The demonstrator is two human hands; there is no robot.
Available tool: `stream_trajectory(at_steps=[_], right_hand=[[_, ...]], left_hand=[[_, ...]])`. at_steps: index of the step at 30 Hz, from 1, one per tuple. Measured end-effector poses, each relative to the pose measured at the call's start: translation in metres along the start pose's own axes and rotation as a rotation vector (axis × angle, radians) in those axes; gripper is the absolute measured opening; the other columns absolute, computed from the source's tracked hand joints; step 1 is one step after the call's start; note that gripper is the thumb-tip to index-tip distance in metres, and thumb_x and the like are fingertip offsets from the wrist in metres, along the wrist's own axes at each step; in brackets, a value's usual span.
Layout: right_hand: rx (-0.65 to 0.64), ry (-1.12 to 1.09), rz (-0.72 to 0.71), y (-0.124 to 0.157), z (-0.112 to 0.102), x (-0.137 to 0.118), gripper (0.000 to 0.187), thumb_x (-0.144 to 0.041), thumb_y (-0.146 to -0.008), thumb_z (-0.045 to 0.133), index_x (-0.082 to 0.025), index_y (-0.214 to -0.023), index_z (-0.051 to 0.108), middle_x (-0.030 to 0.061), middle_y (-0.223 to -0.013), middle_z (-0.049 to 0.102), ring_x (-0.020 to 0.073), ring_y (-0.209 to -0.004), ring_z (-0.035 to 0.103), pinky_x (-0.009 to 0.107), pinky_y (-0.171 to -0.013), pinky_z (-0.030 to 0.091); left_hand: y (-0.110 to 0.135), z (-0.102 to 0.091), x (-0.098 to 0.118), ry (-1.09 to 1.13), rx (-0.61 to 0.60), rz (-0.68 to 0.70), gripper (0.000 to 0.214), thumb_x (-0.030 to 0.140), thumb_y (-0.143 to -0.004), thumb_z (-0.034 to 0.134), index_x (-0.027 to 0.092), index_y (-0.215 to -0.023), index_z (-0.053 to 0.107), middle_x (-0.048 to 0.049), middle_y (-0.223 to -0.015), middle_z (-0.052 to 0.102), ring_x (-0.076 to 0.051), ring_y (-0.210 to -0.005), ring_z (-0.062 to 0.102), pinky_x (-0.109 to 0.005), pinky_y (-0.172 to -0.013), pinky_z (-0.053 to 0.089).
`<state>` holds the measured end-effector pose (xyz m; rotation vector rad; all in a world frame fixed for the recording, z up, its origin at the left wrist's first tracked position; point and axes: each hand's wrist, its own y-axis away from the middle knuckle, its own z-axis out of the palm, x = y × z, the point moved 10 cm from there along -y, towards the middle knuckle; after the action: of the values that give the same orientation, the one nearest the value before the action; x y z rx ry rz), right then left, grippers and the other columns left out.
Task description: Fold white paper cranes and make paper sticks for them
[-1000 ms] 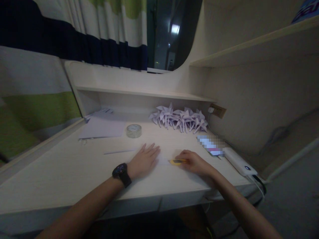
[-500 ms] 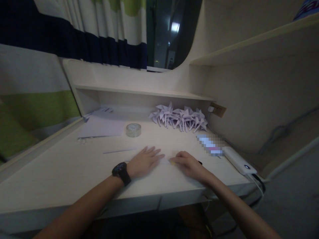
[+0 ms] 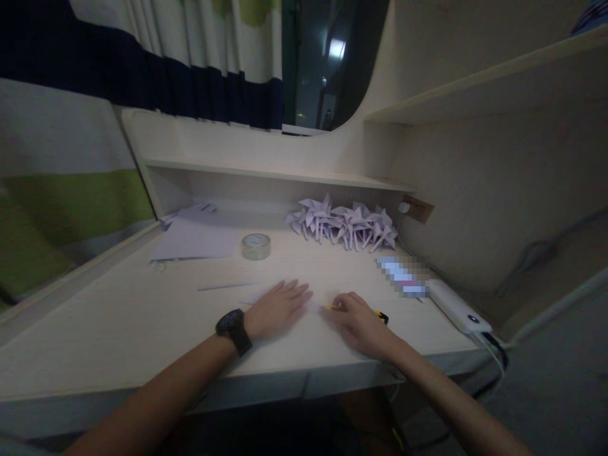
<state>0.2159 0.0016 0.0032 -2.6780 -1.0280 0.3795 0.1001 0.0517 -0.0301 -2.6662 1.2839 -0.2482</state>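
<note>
My left hand (image 3: 278, 310), with a black watch (image 3: 232, 330) on its wrist, lies flat on a sheet of white paper (image 3: 253, 296), fingers stretched out and slightly apart. Much of that sheet is hidden under the palm. To its right, my right hand (image 3: 358, 320) is closed, its curled fingers round what looks like a slim yellow-and-black utility knife (image 3: 382, 316). The front of the knife is at the fingertips, beside the paper; its rear end shows past the knuckles. A thin white paper strip (image 3: 228, 286) rests on the desk beyond my left hand.
A roll of clear tape (image 3: 256, 247) stands behind my left hand. Paper sheets (image 3: 194, 237) are stacked at the back left, several paper pinwheels (image 3: 351, 221) at the back right. A lit phone (image 3: 403, 277) and a white power strip (image 3: 456, 307) lie to the right.
My right hand has shifted slightly and turned, and more of the yellow-and-black knife shows. More of the paper shows beyond my left hand, which stays flat. The view has moved a little.
</note>
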Motion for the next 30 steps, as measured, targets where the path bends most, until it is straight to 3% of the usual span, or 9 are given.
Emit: stream_trajectory(at_steps=[12,20,30], right_hand=[[-0.010,0.001,-0.028,0.001,-0.001,-0.004,0.030,-0.029,-0.092,0.049,-0.024,-0.118,0.063,0.0105,-0.100,0.056,0.0235,-0.097,0.048,0.039,-0.084,0.042],[-0.007,0.011,-0.046,0.003,-0.002,-0.006,0.031,-0.032,-0.093,0.048,-0.025,-0.119,0.064,0.0111,-0.101,0.056,0.0241,-0.097,0.048,0.039,-0.084,0.042],[-0.026,0.002,-0.057,0.003,-0.004,-0.009,0.031,-0.030,-0.093,0.046,-0.025,-0.118,0.064,0.0112,-0.102,0.056,0.0246,-0.098,0.048,0.040,-0.084,0.043]], left_hand=[[0.001,-0.009,0.005,-0.026,0.040,0.011,0.049,0.044,-0.100,0.021,0.027,-0.140,0.042,-0.0036,-0.148,0.040,-0.024,-0.138,0.031,-0.043,-0.110,0.025],[0.005,-0.005,-0.020,-0.009,-0.003,-0.059,0.049,0.054,-0.097,0.022,0.039,-0.141,0.037,-0.0001,-0.152,0.032,-0.031,-0.140,0.023,-0.056,-0.110,0.015],[0.008,-0.004,-0.022,-0.002,-0.009,-0.073,0.048,0.051,-0.098,0.018,0.040,-0.143,0.032,0.0015,-0.153,0.029,-0.028,-0.140,0.025,-0.053,-0.110,0.016]])
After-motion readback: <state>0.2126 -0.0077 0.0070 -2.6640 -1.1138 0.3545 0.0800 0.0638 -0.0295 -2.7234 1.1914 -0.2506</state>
